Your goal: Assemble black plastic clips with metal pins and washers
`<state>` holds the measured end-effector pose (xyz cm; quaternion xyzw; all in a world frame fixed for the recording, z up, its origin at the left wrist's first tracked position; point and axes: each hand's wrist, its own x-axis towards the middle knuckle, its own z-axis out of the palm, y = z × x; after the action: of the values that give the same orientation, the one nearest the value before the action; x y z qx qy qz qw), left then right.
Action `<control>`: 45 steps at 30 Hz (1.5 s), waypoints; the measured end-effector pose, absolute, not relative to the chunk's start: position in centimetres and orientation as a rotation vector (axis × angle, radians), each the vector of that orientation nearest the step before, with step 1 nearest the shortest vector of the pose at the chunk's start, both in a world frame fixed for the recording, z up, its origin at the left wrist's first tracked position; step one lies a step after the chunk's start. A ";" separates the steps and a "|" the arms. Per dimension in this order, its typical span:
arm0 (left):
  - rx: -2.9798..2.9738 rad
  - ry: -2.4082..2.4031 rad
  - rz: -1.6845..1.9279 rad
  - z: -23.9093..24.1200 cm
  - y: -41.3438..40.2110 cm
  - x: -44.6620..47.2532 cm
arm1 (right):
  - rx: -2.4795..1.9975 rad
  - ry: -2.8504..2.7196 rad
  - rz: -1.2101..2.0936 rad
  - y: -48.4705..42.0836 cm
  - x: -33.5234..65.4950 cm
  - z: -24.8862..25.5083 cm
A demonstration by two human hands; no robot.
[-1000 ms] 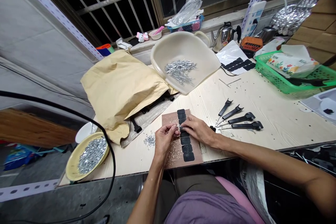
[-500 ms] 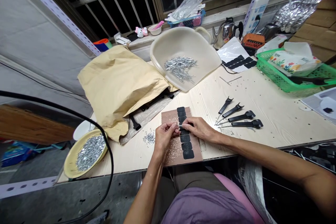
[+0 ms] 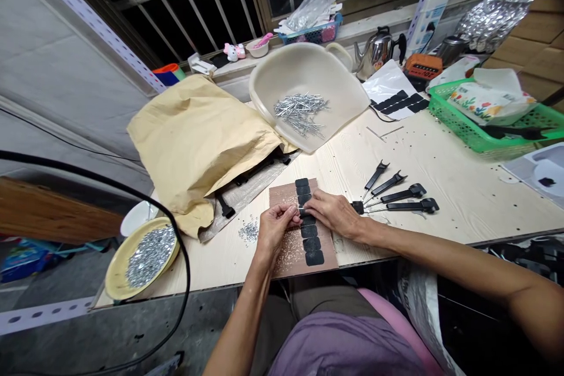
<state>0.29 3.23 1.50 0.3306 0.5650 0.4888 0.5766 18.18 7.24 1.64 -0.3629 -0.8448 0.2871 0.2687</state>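
My left hand (image 3: 277, 224) is closed in a pinch over a brown board (image 3: 288, 258), its fingertips at a thin metal rod (image 3: 301, 208). What else those fingertips hold is too small to make out. Facing it, my right hand (image 3: 333, 213) is wrapped round a black-handled piece, most of it hidden by the fingers. Its black end (image 3: 357, 207) sticks out behind the hand. Under both hands runs a strip of black square pads (image 3: 311, 244) on the board. To the right lie several black handles with metal rods (image 3: 399, 192). Small metal bits (image 3: 249, 231) are scattered left of the board.
A yellow bowl of metal bits (image 3: 115, 267) sits at the table's left edge. Behind stand a paper sack (image 3: 189, 135) with black parts and a pale basin (image 3: 339, 100) of metal pins. A green basket (image 3: 476, 132) is at right; a black cable (image 3: 187, 270) loops at left.
My right hand has turned slightly, and a black end now shows behind it. Both hands stay close together over the pads. The view has shifted a little.
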 end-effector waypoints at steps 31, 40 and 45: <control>1.387 1.900 1.184 0.1 1.3 -0.1 | -0.549 -2.597 0.475 10.6 19.5 0.1; 1.361 1.896 1.201 -0.2 1.4 -0.3 | -0.651 -2.577 0.523 11.9 18.8 0.8; 1.364 1.893 1.203 -0.2 1.4 -0.3 | -0.472 -2.662 0.565 11.6 18.9 0.7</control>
<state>-0.32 1.38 -0.21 0.5023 0.6973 0.4429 0.2555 18.89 11.64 0.68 -0.1679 -0.9465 0.2009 0.1886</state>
